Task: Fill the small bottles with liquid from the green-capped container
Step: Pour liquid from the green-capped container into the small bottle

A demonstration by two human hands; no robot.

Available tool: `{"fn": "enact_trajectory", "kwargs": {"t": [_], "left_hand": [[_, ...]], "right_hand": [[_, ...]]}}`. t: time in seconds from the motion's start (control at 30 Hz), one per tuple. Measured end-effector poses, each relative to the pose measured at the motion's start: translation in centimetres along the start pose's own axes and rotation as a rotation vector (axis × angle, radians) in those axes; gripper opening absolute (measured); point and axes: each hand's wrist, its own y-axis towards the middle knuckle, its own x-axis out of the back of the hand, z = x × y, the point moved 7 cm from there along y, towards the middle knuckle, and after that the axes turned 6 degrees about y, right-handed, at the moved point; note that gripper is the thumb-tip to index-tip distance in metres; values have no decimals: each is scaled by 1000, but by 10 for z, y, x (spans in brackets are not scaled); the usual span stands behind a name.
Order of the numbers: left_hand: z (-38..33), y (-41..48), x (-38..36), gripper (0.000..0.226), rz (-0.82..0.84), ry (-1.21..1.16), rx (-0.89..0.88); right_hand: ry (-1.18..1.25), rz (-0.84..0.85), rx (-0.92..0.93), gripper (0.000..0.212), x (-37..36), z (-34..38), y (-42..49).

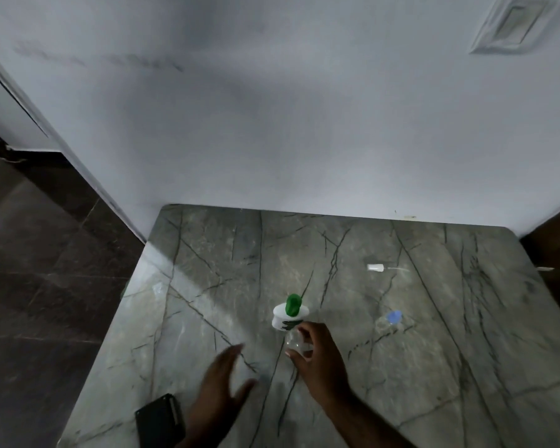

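A white container with a green cap (291,313) stands upright near the middle of the grey marble table (207,253). Right in front of it my right hand (317,354) is closed around a small clear bottle (295,341), fingers over its top. My left hand (222,379) hovers to the left of that, flat with fingers apart, holding nothing and blurred. Another small clear bottle with a blue cap (391,320) lies on the table to the right. A white spray pump with a thin tube (385,268) lies further back on the right.
A dark rectangular object (159,421) lies at the table's near left edge. A white wall (272,124) borders the table at the back. Dark floor tiles (39,270) drop away to the left.
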Motion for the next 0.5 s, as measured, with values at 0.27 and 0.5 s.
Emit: {"fn": "enact_trajectory", "kwargs": {"t": [0.27, 0.5], "left_hand": [[-88, 35, -13, 49, -2, -467, 45], [-89, 42, -12, 51, -63, -502, 157]], "right_hand": [[166, 51, -61, 41, 7, 19, 3], [151, 12, -126, 29, 32, 45, 68]]}}
